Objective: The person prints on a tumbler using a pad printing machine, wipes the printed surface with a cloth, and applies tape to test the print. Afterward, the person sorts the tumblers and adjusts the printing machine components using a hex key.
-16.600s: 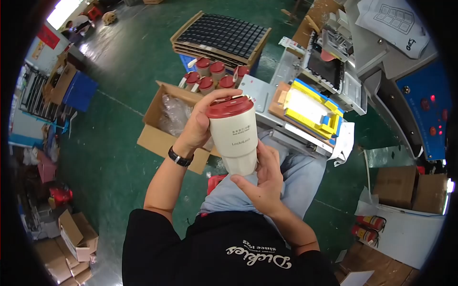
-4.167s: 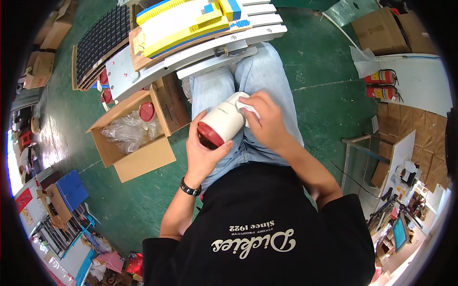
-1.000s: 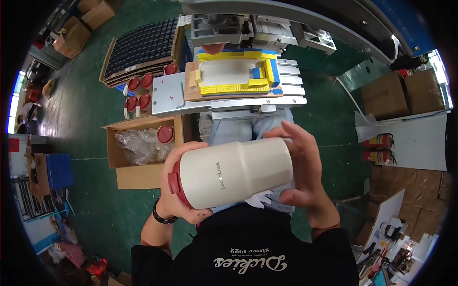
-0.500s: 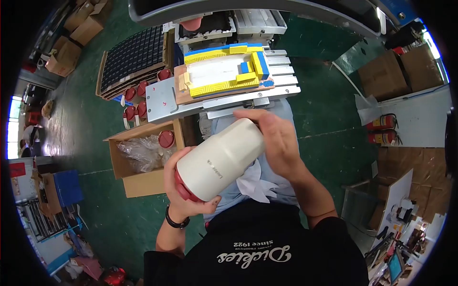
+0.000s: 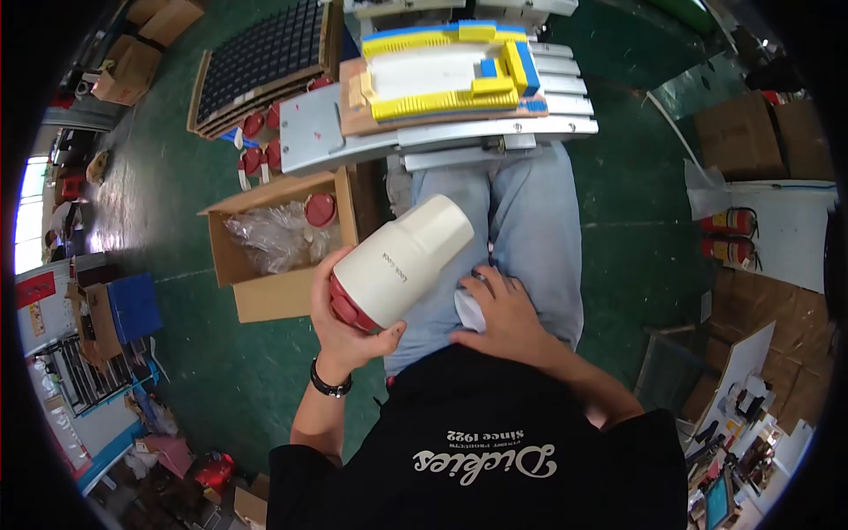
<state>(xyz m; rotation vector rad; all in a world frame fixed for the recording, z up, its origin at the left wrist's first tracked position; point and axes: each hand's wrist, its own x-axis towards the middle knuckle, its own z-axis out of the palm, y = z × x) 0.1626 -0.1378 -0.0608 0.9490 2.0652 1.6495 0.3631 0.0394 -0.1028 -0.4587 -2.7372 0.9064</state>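
Note:
My left hand [image 5: 346, 329] is wrapped around the red-lidded end of a cream tumbler [image 5: 408, 256]. The tumbler is tilted, its base pointing up and to the right, with small dark lettering on its side. The red lid [image 5: 346, 303] shows partly between my fingers. Down on my lap, my right hand [image 5: 505, 316] has its fingers curled over a white cloth [image 5: 469, 311], which shows bunched between thumb and fingers. The rest of the cloth is hidden under the hand.
Ahead stands a metal bench [image 5: 309, 124] bearing a fixture with yellow and blue blocks [image 5: 442, 104]. On the left, an open carton [image 5: 265, 305] holds clear plastic bags and a red-lidded tumbler [image 5: 321, 210]. Several red-lidded tumblers stand beyond it, near a black gridded tray [image 5: 265, 62].
My right hand has left the tumbler's base and come down onto the cloth on my lap. The tumbler stays in my left hand. The view has tilted downward.

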